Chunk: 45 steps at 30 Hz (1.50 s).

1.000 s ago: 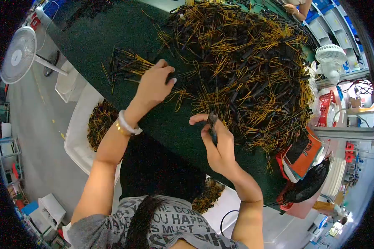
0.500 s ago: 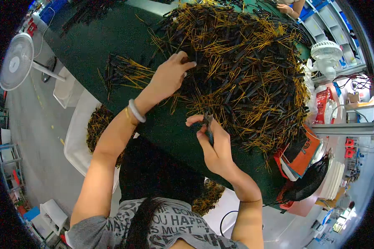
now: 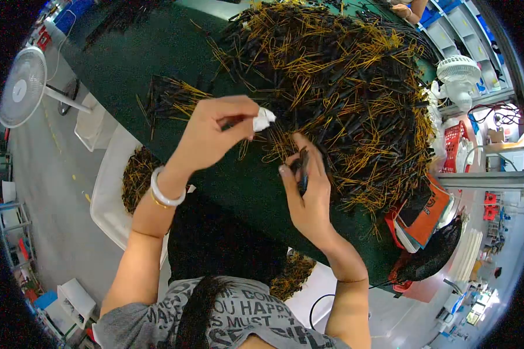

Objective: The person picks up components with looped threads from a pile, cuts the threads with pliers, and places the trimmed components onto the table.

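Note:
My left hand (image 3: 218, 131) is in front of the pile, its thumb and fingers pinched together. At their tips is a crumpled white piece (image 3: 264, 119); I cannot tell whether it is held or wrapped round a fingertip. To the right, my right hand (image 3: 311, 192) curls around small cutters (image 3: 304, 171) with dark handles, mostly hidden by the fingers. Just beyond both hands rises a large pile of short black cables with yellow wires (image 3: 343, 104). A smaller bundle of the same cables (image 3: 174, 99) lies to the left on the dark green table (image 3: 227, 189).
White bins holding more cables stand below the table edge, one at left (image 3: 108, 198). An orange folder (image 3: 428, 215) and a black mesh bag (image 3: 434, 256) lie at right. A white fan (image 3: 460, 75) stands beyond. Another person's hand (image 3: 403, 10) shows at the top right.
My left hand has drawn back from the pile toward me, and the white piece now shows plainly at its fingertips. My right hand has turned and moved slightly forward, still holding the cutters.

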### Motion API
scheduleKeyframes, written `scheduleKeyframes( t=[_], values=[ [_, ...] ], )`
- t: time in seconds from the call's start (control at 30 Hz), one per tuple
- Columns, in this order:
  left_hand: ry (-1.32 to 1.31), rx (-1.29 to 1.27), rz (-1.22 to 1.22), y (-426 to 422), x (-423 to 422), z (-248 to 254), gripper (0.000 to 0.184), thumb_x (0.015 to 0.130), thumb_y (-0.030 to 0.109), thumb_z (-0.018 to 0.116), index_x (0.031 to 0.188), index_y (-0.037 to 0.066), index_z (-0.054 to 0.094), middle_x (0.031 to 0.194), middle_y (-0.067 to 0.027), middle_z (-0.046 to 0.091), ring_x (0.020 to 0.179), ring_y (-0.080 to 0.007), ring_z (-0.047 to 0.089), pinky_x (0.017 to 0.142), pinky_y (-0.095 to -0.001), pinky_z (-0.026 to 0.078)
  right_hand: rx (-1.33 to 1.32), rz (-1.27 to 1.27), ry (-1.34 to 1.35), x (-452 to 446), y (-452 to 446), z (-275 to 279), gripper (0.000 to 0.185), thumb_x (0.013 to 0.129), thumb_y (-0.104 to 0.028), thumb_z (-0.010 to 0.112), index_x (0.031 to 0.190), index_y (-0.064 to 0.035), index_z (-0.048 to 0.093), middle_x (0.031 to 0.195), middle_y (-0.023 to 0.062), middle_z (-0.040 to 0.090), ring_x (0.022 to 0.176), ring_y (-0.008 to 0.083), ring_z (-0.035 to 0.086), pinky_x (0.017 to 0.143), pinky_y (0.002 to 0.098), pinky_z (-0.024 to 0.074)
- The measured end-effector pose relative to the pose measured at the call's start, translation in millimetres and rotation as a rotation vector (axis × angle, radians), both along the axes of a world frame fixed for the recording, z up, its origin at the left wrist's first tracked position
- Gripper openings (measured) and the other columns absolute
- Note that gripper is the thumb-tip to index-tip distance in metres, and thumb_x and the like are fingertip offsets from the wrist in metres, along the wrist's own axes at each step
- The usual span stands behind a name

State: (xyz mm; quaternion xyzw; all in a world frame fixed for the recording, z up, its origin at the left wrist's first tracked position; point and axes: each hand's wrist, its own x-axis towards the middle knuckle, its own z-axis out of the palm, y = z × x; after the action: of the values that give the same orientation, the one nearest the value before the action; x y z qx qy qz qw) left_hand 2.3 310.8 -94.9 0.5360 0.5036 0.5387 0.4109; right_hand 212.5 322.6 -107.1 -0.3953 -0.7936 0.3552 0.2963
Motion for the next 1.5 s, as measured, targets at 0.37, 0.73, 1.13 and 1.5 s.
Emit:
scheduleKeyframes(
  t=[0.37, 0.73, 1.13, 1.5],
  values=[
    [-0.747, -0.142, -0.089, -28.9, 23.5, -16.1, 0.021, 0.089, 0.012, 0.06, 0.101, -0.004, 0.066, 0.082, -0.0079, 0.066, 0.057, -0.0071, 0.052, 0.049, -0.019, 0.039, -0.835, 0.338, 0.382, -1.9, -19.6, -0.1, 0.024, 0.089, -0.016, 0.061, 0.107, -0.0001, 0.06, 0.088, 0.003, 0.066, 0.073, 0.0038, 0.054, 0.067, 0.0197, 0.0436],
    [-0.778, -0.104, -0.128, -38.3, 22.5, -15.9, 0.02, 0.09, 0.013, 0.06, 0.098, -0.004, 0.067, 0.077, -0.0084, 0.064, 0.055, -0.0065, 0.052, 0.046, -0.0177, 0.038, -0.919, 0.363, 0.275, -1.6, -19.9, 9.6, 0.023, 0.088, -0.003, 0.059, 0.107, 0.0081, 0.056, 0.094, 0.0126, 0.063, 0.089, 0.0161, 0.061, 0.083, 0.0297, 0.0474],
    [-0.72, 0.001, 0.122, -45.0, 34.1, -16.1, 0.016, 0.09, 0.009, 0.058, 0.092, -0.003, 0.068, 0.076, -0.0097, 0.064, 0.046, -0.0049, 0.046, 0.042, -0.018, 0.033, -0.851, 0.361, 0.287, -3.7, -28.0, 3.1, 0.021, 0.089, -0.012, 0.06, 0.106, -0.0001, 0.06, 0.088, 0.0031, 0.066, 0.075, 0.0048, 0.054, 0.07, 0.0219, 0.0444],
    [-0.585, -0.336, -0.197, -58.3, 45.8, 9.8, 0.013, 0.087, 0.006, 0.057, 0.089, -0.004, 0.065, 0.061, -0.0046, 0.059, 0.042, -0.0036, 0.044, 0.038, -0.0179, 0.03, -0.205, 0.303, 0.13, 1.7, -10.6, 1.6, 0.059, 0.07, 0.014, 0.051, 0.127, 0.0001, 0.043, 0.116, 0.0221, 0.052, 0.107, 0.0381, 0.054, 0.09, 0.0394, 0.045]
  ],
)
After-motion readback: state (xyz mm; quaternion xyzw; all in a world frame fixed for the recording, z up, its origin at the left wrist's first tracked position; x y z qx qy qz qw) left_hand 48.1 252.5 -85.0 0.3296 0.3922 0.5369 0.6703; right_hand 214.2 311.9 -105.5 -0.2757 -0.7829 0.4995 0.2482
